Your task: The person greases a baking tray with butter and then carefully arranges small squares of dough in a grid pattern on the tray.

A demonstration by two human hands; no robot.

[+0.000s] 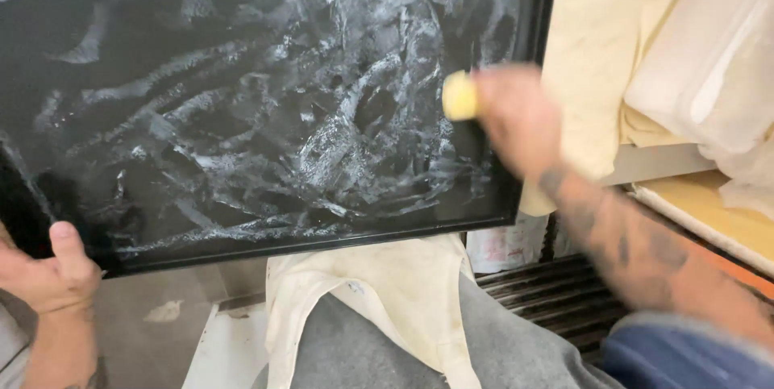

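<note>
While the big black baking tray (242, 99) sits tilted over the person's lap, its face smeared w/ white greasy streaks, the left hand (44, 272) clamps the tray's lower-left corner, thumb up on the rim. The right hand (516, 119) is blurred w/ motion near the tray's right edge, fingers pinched on a small pale-yellow sponge (459, 96) pressed to the tray surface just inside the rim.

Handling, as a judgement: tray looks like stiff sheet metal, wide & fairly light, but awkward bc of its span; one-corner hold lets it pivot. The white film prob makes the face slick, so the raised rim & corners are the safe places to take hold, not the flat middle. Lower edge seems to rest against the cream apron (395, 300) over grey trousers, which gives a 2nd support point. Sponge is soft, compressible, easy to pinch at its back end; likely greasy too.

Right of the tray: stacked cream cloths or sheets (597, 58) & a translucent plastic bag (717, 66) on a shelf edge. Below, a dark ribbed grille (556, 292) & a white tub (504, 248).
</note>
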